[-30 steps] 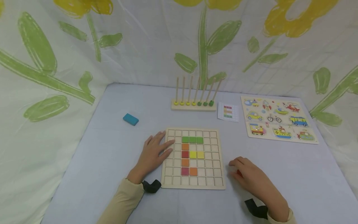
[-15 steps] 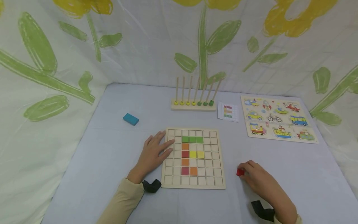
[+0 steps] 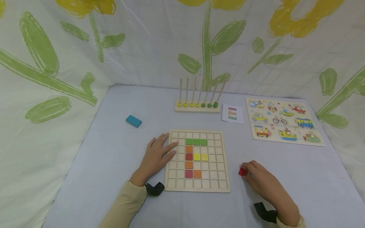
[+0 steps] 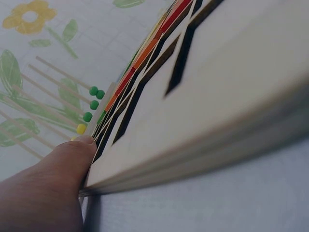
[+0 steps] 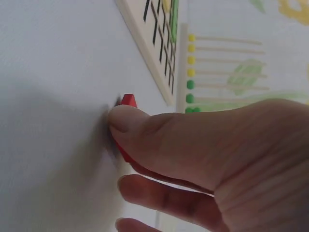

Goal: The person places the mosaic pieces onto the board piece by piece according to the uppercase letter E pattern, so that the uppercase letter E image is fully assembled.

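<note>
My left hand (image 3: 155, 156) rests on the left edge of a wooden grid board (image 3: 212, 186), its fingers spread. In the left wrist view the thumb (image 4: 67, 162) lies at the board's rim. Coloured square tiles sit in the grid: a green row (image 3: 196, 142), two yellow tiles (image 3: 201, 157), and red, orange and pink ones below and beside them. To the right of the board my right hand (image 3: 260, 177) pinches a red tile (image 3: 242, 171) between thumb and fingers, close over the table. The thumb covers much of this tile in the right wrist view.
A peg stand (image 3: 196, 109) with yellow and green beads is at the back, beside a printed pattern card (image 3: 233, 114). A vehicle puzzle board (image 3: 285, 122) lies back right. A blue block (image 3: 133, 121) lies back left. A flowered cloth (image 3: 154, 41) hangs behind.
My right hand drew slightly right, away from the board, then shifted a little back left with the red tile, which now shows more. My left hand has stayed in place.
</note>
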A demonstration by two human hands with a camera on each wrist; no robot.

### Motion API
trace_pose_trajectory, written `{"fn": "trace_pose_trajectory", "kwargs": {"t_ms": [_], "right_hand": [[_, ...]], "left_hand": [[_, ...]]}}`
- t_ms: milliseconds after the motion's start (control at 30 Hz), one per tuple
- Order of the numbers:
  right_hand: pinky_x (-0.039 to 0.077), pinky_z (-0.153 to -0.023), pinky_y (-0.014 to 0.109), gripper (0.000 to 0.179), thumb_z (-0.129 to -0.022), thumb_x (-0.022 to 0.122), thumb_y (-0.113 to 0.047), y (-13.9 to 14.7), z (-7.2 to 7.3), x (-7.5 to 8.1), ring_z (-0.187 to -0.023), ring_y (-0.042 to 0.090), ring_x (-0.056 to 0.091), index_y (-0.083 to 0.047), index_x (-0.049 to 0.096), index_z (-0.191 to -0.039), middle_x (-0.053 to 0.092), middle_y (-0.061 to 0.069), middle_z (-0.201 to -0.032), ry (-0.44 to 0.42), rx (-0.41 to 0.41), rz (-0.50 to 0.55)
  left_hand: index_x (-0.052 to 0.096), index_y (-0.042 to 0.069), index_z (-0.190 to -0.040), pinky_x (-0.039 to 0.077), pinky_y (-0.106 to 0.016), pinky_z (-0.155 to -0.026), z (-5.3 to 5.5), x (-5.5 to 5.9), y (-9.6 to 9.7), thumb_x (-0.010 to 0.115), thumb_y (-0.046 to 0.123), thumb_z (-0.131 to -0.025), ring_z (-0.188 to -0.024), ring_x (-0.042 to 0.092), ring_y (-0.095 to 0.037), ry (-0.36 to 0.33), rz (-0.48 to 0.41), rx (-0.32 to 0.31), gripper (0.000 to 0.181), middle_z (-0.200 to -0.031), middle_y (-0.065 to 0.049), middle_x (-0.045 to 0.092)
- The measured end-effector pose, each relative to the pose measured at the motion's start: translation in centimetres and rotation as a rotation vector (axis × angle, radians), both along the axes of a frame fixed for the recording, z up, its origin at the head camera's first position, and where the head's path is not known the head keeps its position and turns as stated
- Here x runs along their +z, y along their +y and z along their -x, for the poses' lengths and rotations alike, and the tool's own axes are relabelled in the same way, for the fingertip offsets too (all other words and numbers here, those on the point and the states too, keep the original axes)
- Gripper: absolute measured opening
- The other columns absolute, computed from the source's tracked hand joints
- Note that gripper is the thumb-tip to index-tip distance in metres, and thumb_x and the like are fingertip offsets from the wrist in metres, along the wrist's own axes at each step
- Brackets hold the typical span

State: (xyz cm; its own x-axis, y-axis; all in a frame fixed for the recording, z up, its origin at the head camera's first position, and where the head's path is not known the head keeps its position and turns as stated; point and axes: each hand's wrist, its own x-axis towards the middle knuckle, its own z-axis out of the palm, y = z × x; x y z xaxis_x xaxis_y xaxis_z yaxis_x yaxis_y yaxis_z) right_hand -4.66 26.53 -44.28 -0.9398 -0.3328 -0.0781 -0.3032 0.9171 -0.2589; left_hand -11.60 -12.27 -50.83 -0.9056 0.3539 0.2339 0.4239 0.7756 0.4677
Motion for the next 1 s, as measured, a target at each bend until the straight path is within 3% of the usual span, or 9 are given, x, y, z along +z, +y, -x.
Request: {"fn": "trace_pose_trajectory", "kwargs": {"t_ms": [167,367,533,1000], "right_hand": [[0.053,-0.074,0.027,0.030,-0.079,0.077,-0.007,-1.6,0.7,0.0,-0.087,0.006,0.055,-0.013,0.060,-0.104,0.060,-0.007,-0.101,0.029,0.034,0.044],[0.053,-0.073,0.022,0.025,-0.078,0.079,-0.010,-4.5,1.5,0.2,-0.085,0.004,0.056,-0.016,0.064,-0.097,0.060,-0.010,-0.100,0.106,0.211,0.094],[0.052,-0.072,0.020,0.018,-0.080,0.078,-0.017,-6.5,1.6,-0.1,-0.082,0.002,0.055,-0.019,0.066,-0.094,0.060,-0.012,-0.097,0.119,0.324,0.148],[0.051,-0.074,0.019,0.018,-0.083,0.076,-0.017,-8.8,1.6,-1.1,-0.081,0.001,0.053,-0.020,0.065,-0.097,0.058,-0.014,-0.098,0.118,0.410,0.196]], "left_hand": [[0.057,0.030,-0.134,0.016,-0.053,-0.115,0.1,-0.1,0.0,0.054,0.041,-0.096,-0.144,0.026,-0.025,0.012,-0.002,0.000,0.039,-0.151,-0.008,0.038],[0.058,0.030,-0.133,0.016,-0.054,-0.114,0.1,-0.1,0.0,0.053,0.042,-0.096,-0.144,0.026,-0.025,0.013,-0.004,0.000,0.039,-0.152,-0.008,0.038],[0.058,0.031,-0.133,0.016,-0.054,-0.114,0.0,-0.1,0.0,0.054,0.041,-0.096,-0.144,0.026,-0.025,0.006,-0.009,0.000,0.039,-0.152,-0.008,0.038],[0.058,0.031,-0.133,0.015,-0.053,-0.115,-0.1,-0.1,0.1,0.054,0.043,-0.096,-0.144,0.026,-0.026,0.010,-0.008,0.007,0.039,-0.152,-0.007,0.037]]}}
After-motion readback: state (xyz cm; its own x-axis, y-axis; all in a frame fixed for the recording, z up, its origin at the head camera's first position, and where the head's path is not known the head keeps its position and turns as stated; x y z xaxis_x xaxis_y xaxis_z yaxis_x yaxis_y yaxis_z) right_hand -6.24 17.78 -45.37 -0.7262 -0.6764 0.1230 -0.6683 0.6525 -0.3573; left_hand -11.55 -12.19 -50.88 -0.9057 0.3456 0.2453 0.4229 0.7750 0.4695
